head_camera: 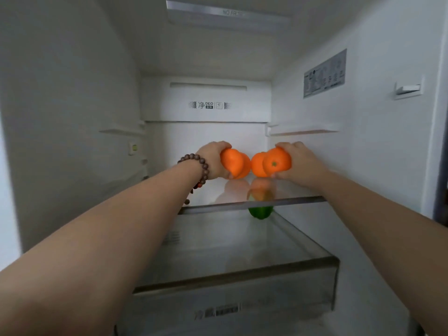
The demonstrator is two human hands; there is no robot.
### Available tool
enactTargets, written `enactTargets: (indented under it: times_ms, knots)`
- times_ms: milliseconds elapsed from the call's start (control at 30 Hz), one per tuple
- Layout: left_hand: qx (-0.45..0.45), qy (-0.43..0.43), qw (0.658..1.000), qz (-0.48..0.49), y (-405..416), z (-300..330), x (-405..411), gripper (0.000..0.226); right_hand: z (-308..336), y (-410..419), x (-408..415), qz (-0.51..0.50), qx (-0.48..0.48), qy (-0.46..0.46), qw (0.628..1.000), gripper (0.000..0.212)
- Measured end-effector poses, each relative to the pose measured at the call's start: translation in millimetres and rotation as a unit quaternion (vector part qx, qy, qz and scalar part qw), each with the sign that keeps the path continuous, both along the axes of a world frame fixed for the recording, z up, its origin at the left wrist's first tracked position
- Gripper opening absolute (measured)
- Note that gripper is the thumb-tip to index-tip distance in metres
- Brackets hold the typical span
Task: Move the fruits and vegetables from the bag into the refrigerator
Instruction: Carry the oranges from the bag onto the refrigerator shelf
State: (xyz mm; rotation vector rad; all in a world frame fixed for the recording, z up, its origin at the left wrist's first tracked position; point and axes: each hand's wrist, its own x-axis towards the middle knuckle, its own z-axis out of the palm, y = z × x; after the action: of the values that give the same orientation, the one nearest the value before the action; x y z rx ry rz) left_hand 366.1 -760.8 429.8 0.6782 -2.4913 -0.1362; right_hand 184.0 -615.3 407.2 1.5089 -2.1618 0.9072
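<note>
Both my arms reach deep into the open refrigerator. My left hand (213, 158), with a bead bracelet on the wrist, grips orange fruit (234, 163) just above the glass shelf (254, 202). My right hand (298, 161) grips two oranges (274, 163), one with its green stem end facing me. The two handfuls almost touch at the middle of the shelf. A green pepper (260, 212) lies below the glass shelf, partly seen through it. The bag is out of view.
A clear drawer (232, 275) with a glass lid sits under the shelf, near me. White refrigerator walls close in on both sides. A label sticker (324, 73) and a small bracket (408, 89) are on the right wall. Empty shelf rails run higher up.
</note>
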Motion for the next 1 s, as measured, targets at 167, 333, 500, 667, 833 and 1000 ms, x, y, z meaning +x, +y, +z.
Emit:
enactTargets:
  times_ms: [167,333,500,667,833,1000]
  knots:
    - [0.028,-0.029,0.999,-0.008,-14,-1,-18,0.084,2,-11,-3,0.02,0.035,-0.024,0.999,0.082]
    - [0.104,0.002,0.994,-0.016,-22,-5,-26,0.079,3,-20,-11,-0.011,0.047,-0.05,0.998,0.078]
    - [0.121,0.008,0.992,-0.027,-24,-11,-27,0.075,-3,-23,-11,-0.009,0.032,-0.083,0.996,0.078]
    - [0.115,0.001,0.993,-0.042,-20,-15,-27,0.079,-5,-22,-11,0.001,0.017,-0.11,0.994,0.083]
    - [0.102,-0.008,0.994,-0.039,-15,-16,-24,0.087,-6,-15,-5,0.002,0.007,-0.106,0.994,0.091]
    - [0.032,-0.023,0.999,-0.008,3,-11,-13,0.088,-10,4,11,0.012,-0.012,-0.098,0.995,0.086]
